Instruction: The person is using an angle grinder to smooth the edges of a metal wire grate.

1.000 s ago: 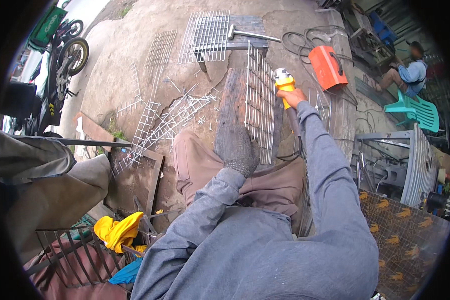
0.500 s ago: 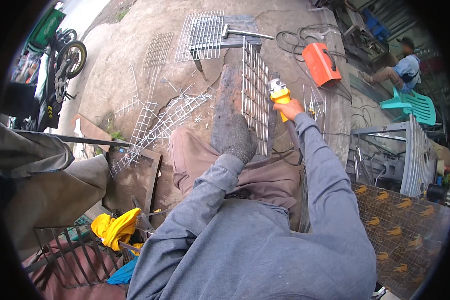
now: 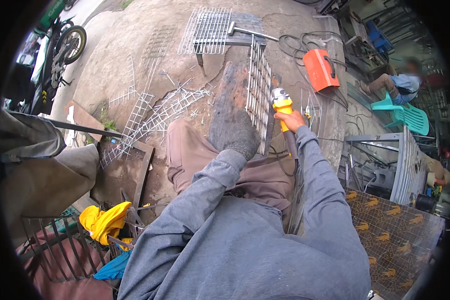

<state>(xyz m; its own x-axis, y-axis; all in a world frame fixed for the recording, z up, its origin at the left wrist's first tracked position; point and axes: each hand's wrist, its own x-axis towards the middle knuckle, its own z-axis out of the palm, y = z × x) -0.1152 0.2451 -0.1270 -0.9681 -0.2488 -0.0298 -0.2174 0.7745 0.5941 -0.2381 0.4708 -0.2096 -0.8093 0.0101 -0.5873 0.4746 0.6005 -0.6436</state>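
Observation:
A narrow welded metal grating (image 3: 259, 82) leans lengthwise over a dark, scorched wooden plank (image 3: 227, 97) in front of my knees. My left hand (image 3: 242, 134), in a grey knit glove, is closed around the grating's near end; its fingertips are partly hidden. My bare right hand (image 3: 291, 121) grips a yellow angle grinder (image 3: 283, 105) by its body. The grinder's silver head points away from me, just right of the grating and apart from it. Its disc cannot be made out.
Beyond stands a low metal table (image 3: 245, 25) carrying a wire mesh panel (image 3: 207, 31) and a hammer (image 3: 250, 32). Cut mesh strips (image 3: 157, 115) litter the ground at left. An orange machine (image 3: 320, 70) with cables stands right. Someone sits near a green chair (image 3: 402, 112).
The grinder has come slightly nearer to me, with my right hand still around it. My left hand keeps its hold on the grating. The whole view has shifted a little.

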